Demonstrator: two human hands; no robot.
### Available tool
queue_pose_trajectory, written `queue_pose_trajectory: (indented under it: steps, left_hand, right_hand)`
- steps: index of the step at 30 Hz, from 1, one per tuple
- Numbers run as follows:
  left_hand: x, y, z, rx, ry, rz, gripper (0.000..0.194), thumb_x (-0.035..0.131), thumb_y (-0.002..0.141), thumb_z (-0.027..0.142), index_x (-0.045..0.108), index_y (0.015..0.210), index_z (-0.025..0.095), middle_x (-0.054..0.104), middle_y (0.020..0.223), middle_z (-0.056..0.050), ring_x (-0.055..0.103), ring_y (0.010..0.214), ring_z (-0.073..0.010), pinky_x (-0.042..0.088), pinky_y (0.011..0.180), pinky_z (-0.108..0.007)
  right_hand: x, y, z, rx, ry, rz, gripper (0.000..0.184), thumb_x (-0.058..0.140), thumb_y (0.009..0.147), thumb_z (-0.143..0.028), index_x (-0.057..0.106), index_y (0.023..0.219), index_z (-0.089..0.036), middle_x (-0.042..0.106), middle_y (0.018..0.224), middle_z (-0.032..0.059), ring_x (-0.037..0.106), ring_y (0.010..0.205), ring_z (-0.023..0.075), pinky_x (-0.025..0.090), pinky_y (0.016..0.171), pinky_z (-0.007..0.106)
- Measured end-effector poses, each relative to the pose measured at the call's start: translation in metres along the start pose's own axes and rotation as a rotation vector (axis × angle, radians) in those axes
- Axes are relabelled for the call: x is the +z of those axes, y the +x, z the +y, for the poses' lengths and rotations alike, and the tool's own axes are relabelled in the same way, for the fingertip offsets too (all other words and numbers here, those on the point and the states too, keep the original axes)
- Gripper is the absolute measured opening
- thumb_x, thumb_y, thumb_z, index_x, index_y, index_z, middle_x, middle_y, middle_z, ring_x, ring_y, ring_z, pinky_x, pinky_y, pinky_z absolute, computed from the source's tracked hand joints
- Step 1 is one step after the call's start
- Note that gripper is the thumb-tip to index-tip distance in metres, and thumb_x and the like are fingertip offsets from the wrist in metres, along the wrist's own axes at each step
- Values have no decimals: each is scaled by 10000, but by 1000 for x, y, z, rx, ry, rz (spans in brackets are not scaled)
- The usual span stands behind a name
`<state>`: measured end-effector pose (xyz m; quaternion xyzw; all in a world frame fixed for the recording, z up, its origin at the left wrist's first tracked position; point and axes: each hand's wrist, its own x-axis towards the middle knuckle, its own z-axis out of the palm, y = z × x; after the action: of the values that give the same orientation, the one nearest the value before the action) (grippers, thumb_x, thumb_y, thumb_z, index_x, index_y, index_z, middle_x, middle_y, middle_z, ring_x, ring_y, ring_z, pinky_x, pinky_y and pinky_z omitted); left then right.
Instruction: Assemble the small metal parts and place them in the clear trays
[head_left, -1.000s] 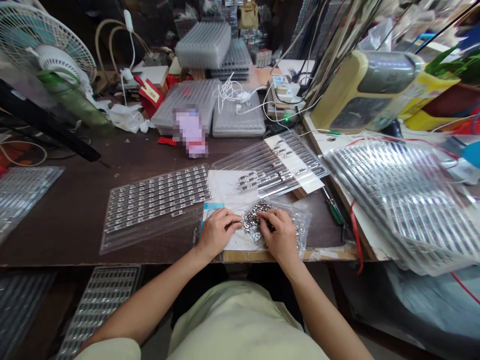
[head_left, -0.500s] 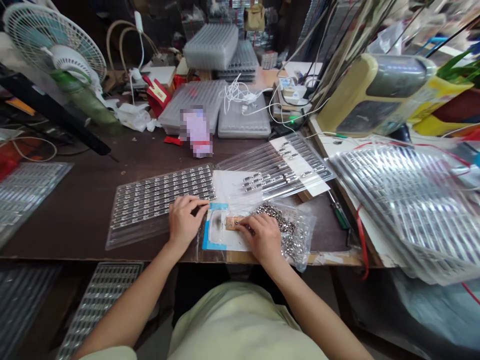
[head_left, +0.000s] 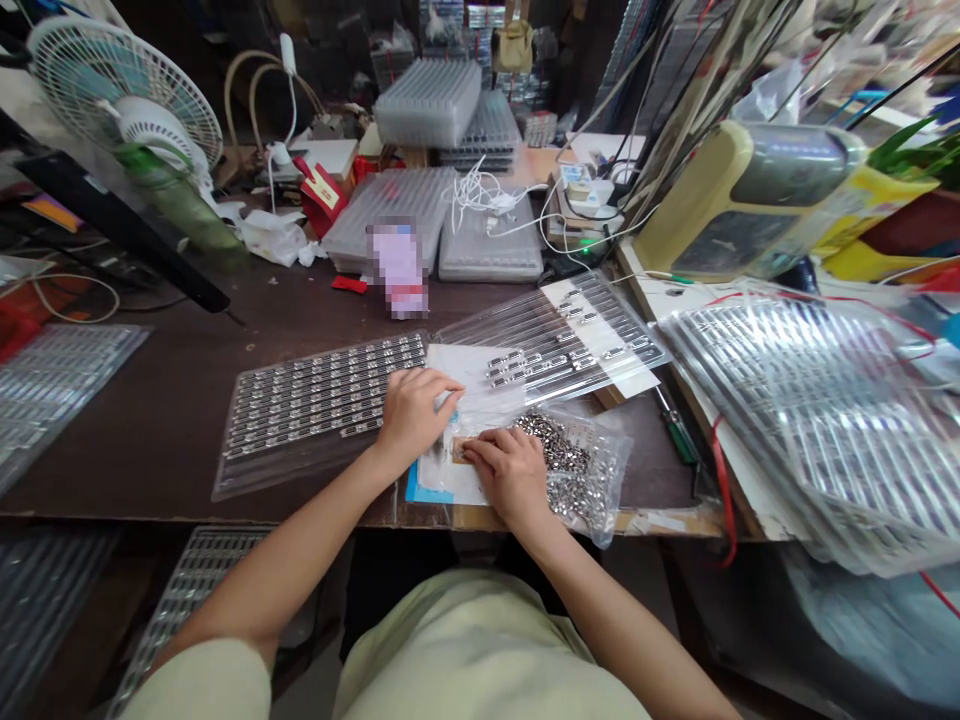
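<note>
Gently does it beside the loose metal parts [head_left: 556,462]

Your right hand [head_left: 510,475] sits closest to them, its fingers curled down together on a small tan strip [head_left: 459,451] that lies on a sheet of white paper [head_left: 474,372]. From this view, you can't tell whether you're gripping the strip or only pressing on it. Your left hand [head_left: 412,412] lies apart from the right, open and nearly flat, with its fingers spread over the paper.

The main risk is the clear plastic bag [head_left: 609,478] just beside your right hand, with the parts heaped inside it. A sideways sweep of your wrist could tip or drag it, and any parts that slid out could scatter across the dark table [head_left: 142,430] toward its near edge. Your left wrist is also close to the clear tray [head_left: 315,402] of metal pieces, so a careless nudge could shift it and disturb its neat rows.

The strip's long axis runs roughly left to right across your view. Its left end shows past your fingertips, while its right end is hidden beneath them, so you can't judge its full length or which way it faces.
</note>
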<state>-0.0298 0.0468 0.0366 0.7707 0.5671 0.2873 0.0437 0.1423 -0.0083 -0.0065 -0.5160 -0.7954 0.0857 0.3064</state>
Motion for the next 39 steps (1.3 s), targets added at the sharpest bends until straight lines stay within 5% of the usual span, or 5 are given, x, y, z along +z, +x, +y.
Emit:
queue_pose_trajectory:
  steps: [5, 9, 20, 30, 39]
  left_hand:
    - [37, 49, 24, -1, -8, -80, 90, 634, 818, 292, 682, 821, 216, 703, 924, -38, 592, 920, -229, 336, 880, -403]
    - [38, 56, 22, -54, -93, -90, 92, 643, 800, 277, 666, 757, 199, 698, 857, -43, 604, 883, -223, 374, 878, -396]
    - [-17, -39, -8, -581, -924, -236, 358, 606, 810, 404, 637, 1071, 162, 637, 772, -22, 593, 668, -118, 475, 581, -211]
    - [8, -60, 9, -303, -547, -125, 152, 609, 821, 275, 693, 898, 175, 670, 922, -59, 616, 723, -136, 501, 632, -240]
    - [18, -64, 18, -148, -416, -99, 144, 636, 833, 291, 725, 930, 233, 673, 901, -39, 627, 822, -161, 493, 743, -281]
  right_hand:
    - [-2, 0, -1, 19, -9, -21, 126, 591, 891, -329, 713, 914, -307, 670, 876, -2, 489, 803, 145, 277, 714, 311]
    - [-2, -1, -1, 26, -11, -26, 138, 577, 900, -332, 710, 920, -304, 667, 888, -3, 488, 808, 146, 282, 722, 311]
    - [-27, -6, 12, 66, -258, 4, 266, 589, 886, -335, 642, 1139, -270, 650, 1062, 36, 486, 940, 194, 304, 767, 326]
    - [-45, -15, 41, 124, -333, -1, 156, 570, 894, -319, 688, 838, -234, 657, 897, 31, 498, 838, 190, 320, 697, 311]
    - [-48, -10, 39, 130, 44, 124, 196, 482, 931, -251, 662, 1001, -220, 674, 919, 45, 582, 863, 177, 450, 785, 309]
